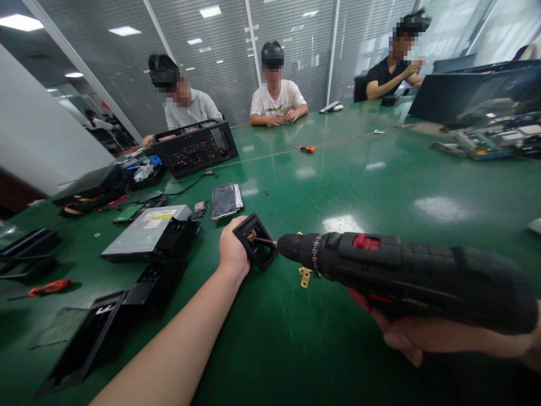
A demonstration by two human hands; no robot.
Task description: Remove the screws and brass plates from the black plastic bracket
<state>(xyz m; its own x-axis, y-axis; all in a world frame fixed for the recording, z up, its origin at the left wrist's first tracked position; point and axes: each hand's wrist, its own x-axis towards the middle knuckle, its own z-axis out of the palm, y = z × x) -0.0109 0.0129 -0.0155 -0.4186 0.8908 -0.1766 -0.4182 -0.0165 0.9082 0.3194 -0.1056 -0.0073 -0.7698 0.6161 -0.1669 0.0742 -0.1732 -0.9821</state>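
Note:
My left hand [234,248] is closed around the side of a small black square frame [269,259], its open face turned toward the right. Brass-coloured bits show inside that frame. In my right hand [401,332] is a black cordless drill [406,276] with a red switch on top, fingers wrapped round its grip. The drill's thin bit reaches left into the black frame; whether its tip touches a screw I cannot make out. Gold-coloured metal brackets [305,277] lie on the green table below the drill's chuck, partly hidden by it.
To the left lie a silver optical drive [146,231], black plastic housings [91,338] and an orange screwdriver [49,287]. A flat metal drive [224,201] rests beyond my left hand. Another orange screwdriver [307,149] lies farther back. Co-workers sit across the table, one behind a black computer case [194,148].

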